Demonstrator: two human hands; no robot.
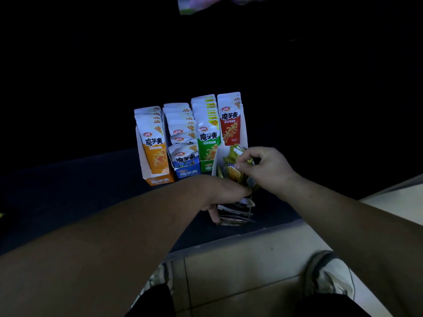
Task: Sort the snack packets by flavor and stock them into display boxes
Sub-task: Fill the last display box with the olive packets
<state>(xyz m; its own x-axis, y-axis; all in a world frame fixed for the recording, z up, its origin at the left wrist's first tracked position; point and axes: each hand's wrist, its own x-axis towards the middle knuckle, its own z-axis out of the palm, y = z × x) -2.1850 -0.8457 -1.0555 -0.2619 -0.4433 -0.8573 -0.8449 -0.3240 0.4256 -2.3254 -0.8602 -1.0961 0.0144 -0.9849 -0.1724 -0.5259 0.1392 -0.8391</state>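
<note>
Four display boxes stand in a row on a dark surface: an orange box (158, 179), a blue box (186, 173), a green box (207, 167) and a red-packet box (243, 124), each filled with upright snack packets. In front of the red one, a fifth box (216, 161) holds dark yellow-green packets (231, 156). My right hand (261, 168) pinches the tops of those packets from above. My left hand (224, 193) grips the near end of this box and its packets, thumb down the box's left side; its fingers are hidden.
The dark surface (91, 191) ends at a pale edge near me. Beyond that edge lies a tiled floor (240, 271) with my two shoes. A pale ledge (393, 197) sits at the right. Most of the far scene is black.
</note>
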